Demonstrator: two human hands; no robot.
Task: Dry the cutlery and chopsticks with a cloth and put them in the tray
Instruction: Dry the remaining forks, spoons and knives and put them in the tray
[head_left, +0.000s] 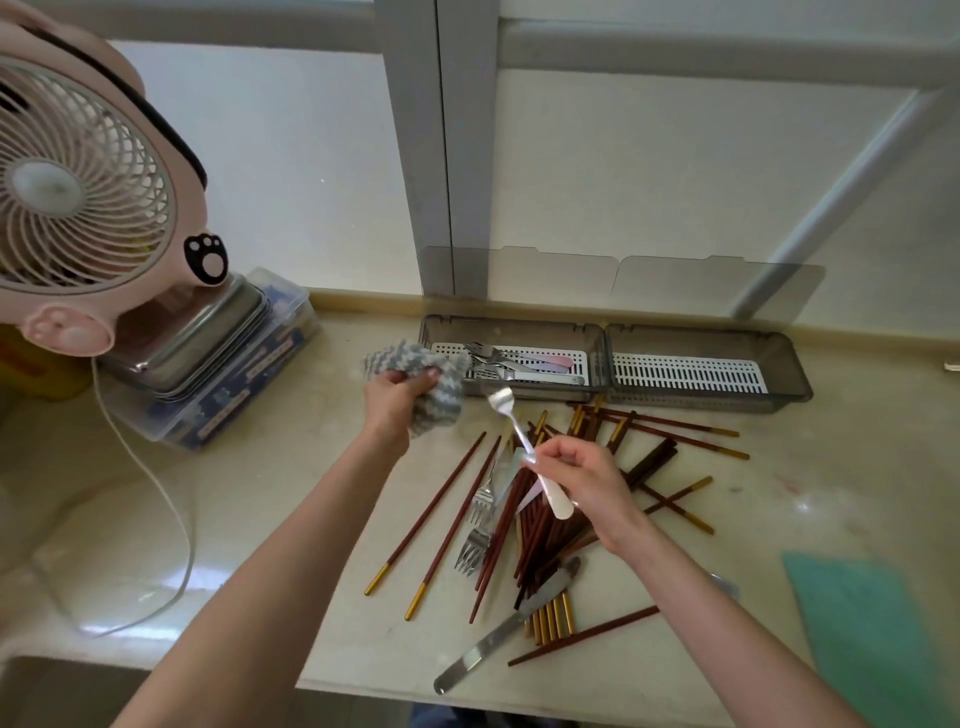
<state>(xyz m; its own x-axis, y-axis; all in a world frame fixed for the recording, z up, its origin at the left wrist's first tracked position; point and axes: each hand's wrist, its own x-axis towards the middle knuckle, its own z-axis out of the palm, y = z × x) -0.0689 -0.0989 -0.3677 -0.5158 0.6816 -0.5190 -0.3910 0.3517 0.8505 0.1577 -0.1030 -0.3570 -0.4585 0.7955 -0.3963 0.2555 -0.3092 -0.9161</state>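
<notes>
My left hand (395, 400) grips a crumpled grey-and-white striped cloth (436, 392) just in front of the tray's left end. My right hand (582, 483) holds a small silver fork (511, 415) by its handle, head pointing up toward the cloth without touching it. The grey two-part tray (779, 397) stands by the wall; its left compartment (428, 332) holds several forks, and the right one shows only its white slotted insert. Many brown chopsticks (524, 525) with gold tips lie scattered under my right hand, with two forks (478, 525) and a table knife (509, 626) among them.
A pink desk fan (78, 208) stands at the left on stacked metal trays and a clear plastic box (223, 374); its white cord (171, 514) runs over the counter. A green cloth (872, 634) lies at the right front. The tray's clear lid (623, 283) leans on the wall.
</notes>
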